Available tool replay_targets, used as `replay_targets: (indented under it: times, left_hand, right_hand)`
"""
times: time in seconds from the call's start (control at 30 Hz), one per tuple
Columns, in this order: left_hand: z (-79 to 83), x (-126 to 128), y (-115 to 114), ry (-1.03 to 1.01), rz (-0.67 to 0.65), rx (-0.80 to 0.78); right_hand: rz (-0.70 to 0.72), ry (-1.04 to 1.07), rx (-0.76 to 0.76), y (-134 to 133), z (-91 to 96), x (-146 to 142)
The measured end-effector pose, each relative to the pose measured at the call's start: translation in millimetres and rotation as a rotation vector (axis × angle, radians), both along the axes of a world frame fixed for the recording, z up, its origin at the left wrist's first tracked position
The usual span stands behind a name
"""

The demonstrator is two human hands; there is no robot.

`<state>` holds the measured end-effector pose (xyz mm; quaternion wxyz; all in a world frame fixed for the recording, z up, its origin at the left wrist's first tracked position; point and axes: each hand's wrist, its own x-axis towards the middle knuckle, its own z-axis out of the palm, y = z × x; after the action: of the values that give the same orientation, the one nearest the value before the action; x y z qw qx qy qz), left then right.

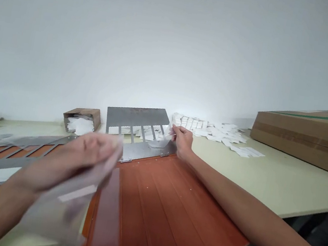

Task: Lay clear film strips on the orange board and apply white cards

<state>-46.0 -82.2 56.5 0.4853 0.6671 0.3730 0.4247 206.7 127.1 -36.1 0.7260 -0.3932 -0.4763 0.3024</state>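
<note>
My left hand (87, 148), blurred by motion, is closed on some clear plastic sleeves (58, 206) that hang below it; a white strip shows on them. At the far end of the orange board (162, 206), the fingers of my right hand (182, 139) pinch a small piece of clear plastic film (168, 132). That hand is at the right edge of a slotted grey metal frame (143, 151), which is hinged to the board and tilted up. Flat along the board's left side lies another clear plastic sleeve (109, 214).
A second slotted frame (3, 159) lies on an orange board at left. Behind it stands a small open cardboard box (82, 120) with white papers. Stacked and loose white paper slips (227, 136) lie at the back, with a large cardboard box (306, 134) at right.
</note>
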Motion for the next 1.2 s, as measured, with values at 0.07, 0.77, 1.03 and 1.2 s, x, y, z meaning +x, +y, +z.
replay_targets:
  times: [0.07, 0.77, 1.03, 1.2]
  left_hand:
    - [-5.3, 10, -28, 0.150, -0.209, -0.202]
    - [-79.4, 0, 66, 0.820, 0.282, 0.533]
    - [-59.4, -7, 49, 0.835, 0.228, 0.689]
    - [-57.9, -16, 39, 0.972, -0.052, 0.645]
  right_hand:
    - [0.003, -0.034, -0.004, -2, -1.8, -2]
    - [0.070, -0.132, -0.056, -2, -12.8, -11]
    - [0.069, -0.139, -0.060, -2, -12.5, -8]
    - [0.063, -0.149, -0.063, -2, -13.9, -9]
